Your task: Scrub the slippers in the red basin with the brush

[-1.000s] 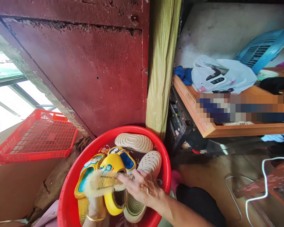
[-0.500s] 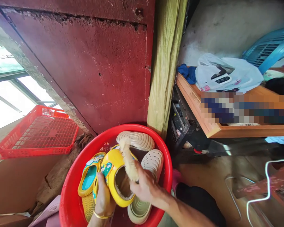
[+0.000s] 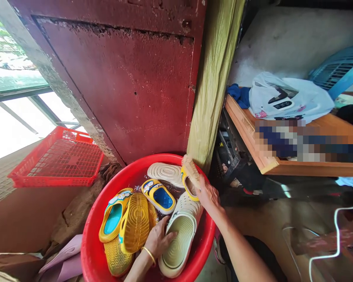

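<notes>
My left hand is closed on the side of a cream clog, its thumb over the opening. In my right hand is a scrubbing brush with pale bristles, held at the right rim of the red basin. Partly behind the brush sits a yellow clog with a brownish inside; whether my right fingers touch it I cannot tell. Nearby in the water lie a yellow clog with a blue inside, another with a teal inside, an upturned yellow clog and a cream sole.
A dark red door stands behind the basin. To the left is a red plastic crate. At the right, a wooden table bears a white plastic bag. Purple slippers lie at lower left.
My left hand has let go of the yellow clog and moved right onto the cream one. My right hand has carried the brush right to the basin's rim, where a yellow clog now sits.
</notes>
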